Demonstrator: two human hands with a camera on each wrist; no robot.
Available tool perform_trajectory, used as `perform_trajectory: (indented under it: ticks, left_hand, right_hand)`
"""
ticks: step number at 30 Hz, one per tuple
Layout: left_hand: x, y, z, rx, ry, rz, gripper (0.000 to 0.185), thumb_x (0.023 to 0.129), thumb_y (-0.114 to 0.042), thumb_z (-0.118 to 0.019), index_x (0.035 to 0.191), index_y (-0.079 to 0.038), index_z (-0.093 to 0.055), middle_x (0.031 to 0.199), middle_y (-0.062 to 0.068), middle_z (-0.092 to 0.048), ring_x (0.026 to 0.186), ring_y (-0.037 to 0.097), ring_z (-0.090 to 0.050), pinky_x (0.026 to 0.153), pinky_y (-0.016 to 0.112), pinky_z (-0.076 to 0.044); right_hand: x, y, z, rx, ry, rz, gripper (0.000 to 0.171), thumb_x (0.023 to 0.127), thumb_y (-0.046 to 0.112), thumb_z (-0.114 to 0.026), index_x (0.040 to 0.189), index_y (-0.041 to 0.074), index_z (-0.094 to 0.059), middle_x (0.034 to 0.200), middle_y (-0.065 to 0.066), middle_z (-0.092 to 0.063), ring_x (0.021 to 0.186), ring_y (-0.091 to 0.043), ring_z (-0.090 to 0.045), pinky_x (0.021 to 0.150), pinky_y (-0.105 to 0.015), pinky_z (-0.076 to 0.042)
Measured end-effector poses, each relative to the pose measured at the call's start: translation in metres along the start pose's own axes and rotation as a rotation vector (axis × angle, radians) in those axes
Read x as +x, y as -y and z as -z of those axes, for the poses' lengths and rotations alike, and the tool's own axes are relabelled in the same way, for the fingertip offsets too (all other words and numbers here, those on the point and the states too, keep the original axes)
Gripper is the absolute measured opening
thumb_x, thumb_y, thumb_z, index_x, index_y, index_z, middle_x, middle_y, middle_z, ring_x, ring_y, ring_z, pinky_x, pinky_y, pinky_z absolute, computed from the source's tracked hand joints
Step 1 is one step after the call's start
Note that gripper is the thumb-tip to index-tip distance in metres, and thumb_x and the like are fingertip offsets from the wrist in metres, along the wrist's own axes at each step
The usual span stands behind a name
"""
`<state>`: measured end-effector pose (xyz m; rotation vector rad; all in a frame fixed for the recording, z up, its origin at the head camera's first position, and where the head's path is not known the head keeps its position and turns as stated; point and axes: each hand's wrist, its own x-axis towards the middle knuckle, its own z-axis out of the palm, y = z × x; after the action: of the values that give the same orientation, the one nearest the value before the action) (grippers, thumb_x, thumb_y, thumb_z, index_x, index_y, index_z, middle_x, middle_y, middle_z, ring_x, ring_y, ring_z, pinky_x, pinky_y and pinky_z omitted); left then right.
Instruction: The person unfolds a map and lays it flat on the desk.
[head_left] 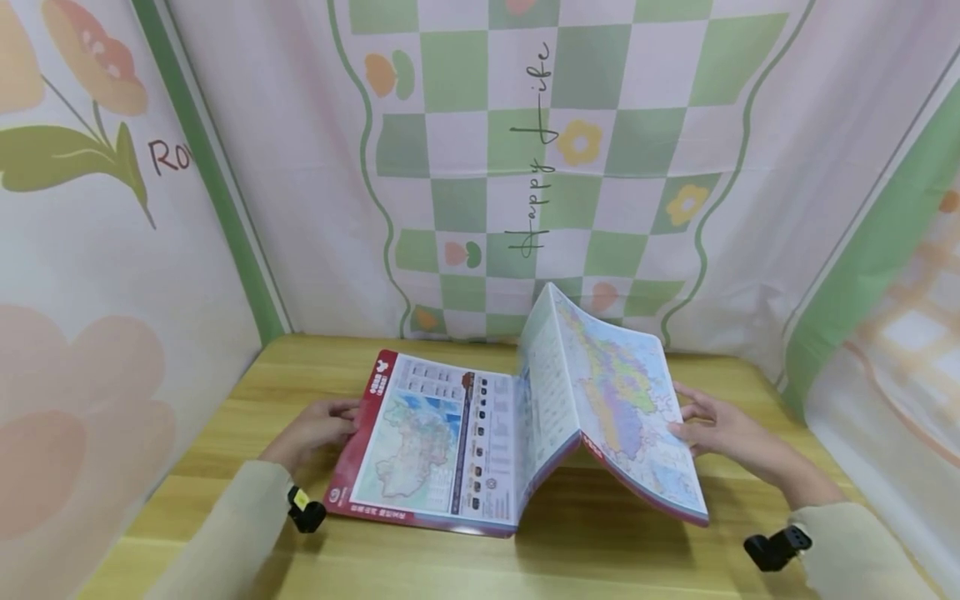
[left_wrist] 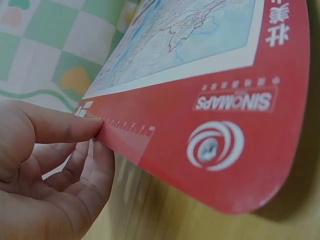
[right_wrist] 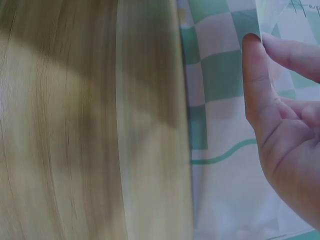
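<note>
Wooden table [head_left: 225,417] bears a folded map [head_left: 480,433] (half raised); left hand [head_left: 315,429] pinches its red edge; right hand [head_left: 712,425] pinches the lifted panel

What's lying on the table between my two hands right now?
Only the folded map, seen in the head view: the left hand pinches its red edge, and the right hand holds the raised panel.
</note>
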<state>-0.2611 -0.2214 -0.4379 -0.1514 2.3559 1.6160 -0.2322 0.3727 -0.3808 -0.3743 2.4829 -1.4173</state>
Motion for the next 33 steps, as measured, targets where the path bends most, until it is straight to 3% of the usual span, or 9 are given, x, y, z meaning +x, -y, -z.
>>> perform_trajectory:
  ticks: [8,21,33]
  left_hand:
    - [-0.002,0.002,0.011,0.039,-0.003,0.008,0.051,0.095,-0.01,-0.063,0.144,0.001,-0.05,0.132,0.02,-0.059,0.111,0.031,-0.06,0.094,0.047,-0.052]
    - [-0.004,0.006,0.026,0.033,-0.036,0.035,0.052,0.096,-0.005,-0.06,0.145,0.004,-0.045,0.137,0.027,-0.053,0.115,0.036,-0.058,0.093,0.048,-0.052]
    - [-0.003,0.012,0.039,0.043,-0.093,0.066,0.056,0.096,-0.009,-0.061,0.148,0.0,-0.043,0.141,0.027,-0.05,0.121,0.04,-0.053,0.096,0.053,-0.049]
  right_hand:
    - [-0.003,-0.007,0.006,-0.023,-0.006,0.012,0.082,0.101,0.016,-0.061,0.158,-0.004,-0.006,0.112,-0.024,-0.051,0.087,-0.022,-0.064,0.074,-0.038,-0.06]
    - [-0.007,-0.019,0.014,-0.035,-0.013,-0.048,0.084,0.1,0.02,-0.062,0.158,-0.003,-0.006,0.113,-0.024,-0.05,0.088,-0.021,-0.063,0.075,-0.037,-0.059]
    - [-0.009,-0.035,0.021,-0.04,-0.02,-0.098,0.082,0.099,0.017,-0.063,0.156,-0.008,-0.008,0.112,-0.022,-0.056,0.086,-0.021,-0.065,0.074,-0.036,-0.059]
